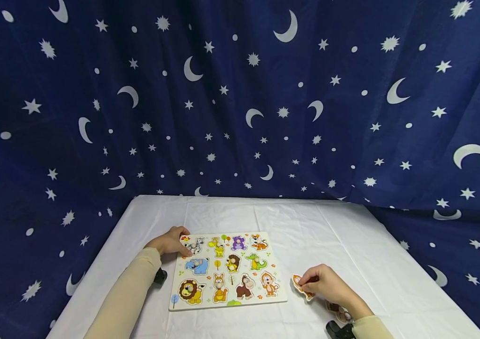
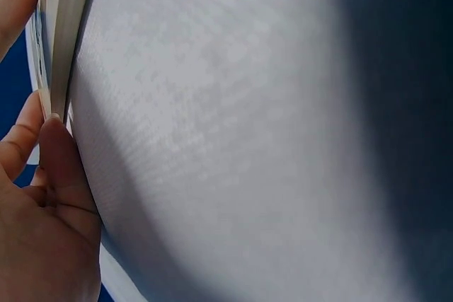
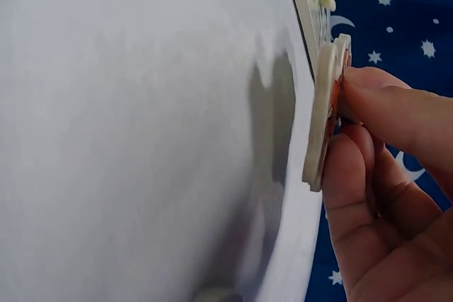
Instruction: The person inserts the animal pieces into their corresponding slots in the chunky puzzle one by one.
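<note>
A white wooden puzzle board (image 1: pixel 282 294) with colourful animal pictures lies on the table, several of its animals bearing small knobs. My left hand (image 1: pixel 171 242) holds the board by its upper left edge; in the left wrist view, the thumb and fingers are at the board's side (image 2: pixel 67 33). To the right of the board, my right hand (image 1: pixel 325 283) pinches an orange animal puzzle piece (image 3: pixel 323 114) with a pale wooden edge. The piece is tilted, its picture partly covered by fingers, and its shadow falls on the cloth beneath.
Brown loose puzzle pieces (image 1: pixel 343 314) lie under my right wrist, partly hidden by it. A white cloth (image 1: pixel 307 226) covers the table. Behind and around it hangs a dark blue curtain (image 1: pixel 231 94) with moons and stars. A black wrist camera (image 1: pixel 339 329) sits at my right cuff.
</note>
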Action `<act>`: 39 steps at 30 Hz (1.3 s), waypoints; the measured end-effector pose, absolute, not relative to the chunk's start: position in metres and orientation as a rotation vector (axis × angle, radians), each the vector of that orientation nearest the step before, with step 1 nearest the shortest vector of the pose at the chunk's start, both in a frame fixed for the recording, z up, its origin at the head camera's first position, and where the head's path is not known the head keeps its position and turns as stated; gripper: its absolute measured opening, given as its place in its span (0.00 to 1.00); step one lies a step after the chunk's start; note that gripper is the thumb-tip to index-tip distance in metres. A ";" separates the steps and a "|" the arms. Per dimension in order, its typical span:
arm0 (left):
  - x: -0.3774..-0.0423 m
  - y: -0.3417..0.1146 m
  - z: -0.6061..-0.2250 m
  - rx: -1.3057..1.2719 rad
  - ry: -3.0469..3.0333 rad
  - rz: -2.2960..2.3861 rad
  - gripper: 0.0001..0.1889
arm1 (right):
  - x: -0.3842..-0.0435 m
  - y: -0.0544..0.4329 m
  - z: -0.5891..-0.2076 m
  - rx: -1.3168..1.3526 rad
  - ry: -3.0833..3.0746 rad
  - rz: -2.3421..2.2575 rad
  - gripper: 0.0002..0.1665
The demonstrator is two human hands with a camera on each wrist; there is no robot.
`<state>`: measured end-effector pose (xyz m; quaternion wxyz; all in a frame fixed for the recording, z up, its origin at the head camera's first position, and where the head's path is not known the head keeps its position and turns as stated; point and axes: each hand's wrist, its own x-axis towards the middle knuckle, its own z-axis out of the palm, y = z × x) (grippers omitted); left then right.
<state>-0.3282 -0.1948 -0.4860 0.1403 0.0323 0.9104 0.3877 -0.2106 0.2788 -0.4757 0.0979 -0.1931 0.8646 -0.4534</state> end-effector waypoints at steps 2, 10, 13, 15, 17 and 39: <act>-0.329 -0.195 -0.487 0.082 2.625 1.121 0.38 | -0.211 0.276 -0.476 -0.576 2.564 -1.347 0.04; -0.328 -0.195 -0.486 0.072 2.624 1.115 0.38 | -0.212 0.266 -0.477 -0.536 2.628 -1.352 0.05; -0.328 -0.195 -0.485 0.070 2.624 1.114 0.38 | -0.213 0.262 -0.478 -0.517 2.632 -1.377 0.05; -0.328 -0.195 -0.485 0.066 2.624 1.111 0.38 | -0.214 0.259 -0.478 -0.516 2.631 -1.391 0.05; -0.327 -0.195 -0.485 0.066 2.622 1.116 0.39 | -0.215 0.257 -0.478 -0.525 2.632 -1.401 0.05; -0.331 -0.196 -0.489 0.074 2.633 1.112 0.38 | -0.223 0.229 -0.472 -0.593 2.578 -1.403 0.04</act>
